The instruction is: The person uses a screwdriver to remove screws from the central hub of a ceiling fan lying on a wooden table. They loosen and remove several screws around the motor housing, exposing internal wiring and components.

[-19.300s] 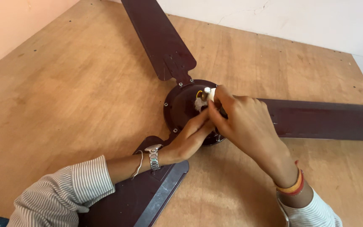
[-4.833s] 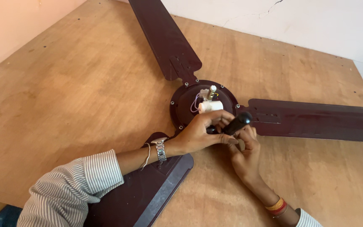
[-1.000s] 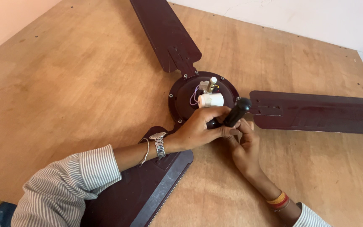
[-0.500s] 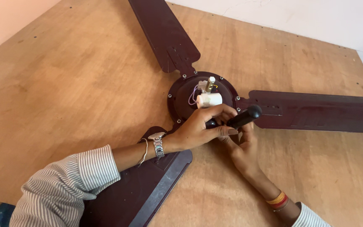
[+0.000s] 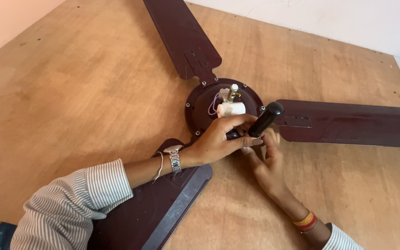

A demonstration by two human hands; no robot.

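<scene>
I see my left hand point(image 5: 218, 139) and right hand point(image 5: 267, 159) both closed around a black-handled screwdriver point(image 5: 265, 119), its handle just beyond my fingertips, against the ceiling fan's motor hub point(image 5: 200, 99).

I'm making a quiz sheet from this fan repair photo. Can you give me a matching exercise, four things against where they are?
Things:
1. white cylinder
2. black tool handle
3. metal watch
4. red and yellow bands

Places:
A. right wrist
B. on the fan hub
C. left wrist
D. between both hands

Pairs: 1-B, 2-D, 3-C, 4-A
</scene>
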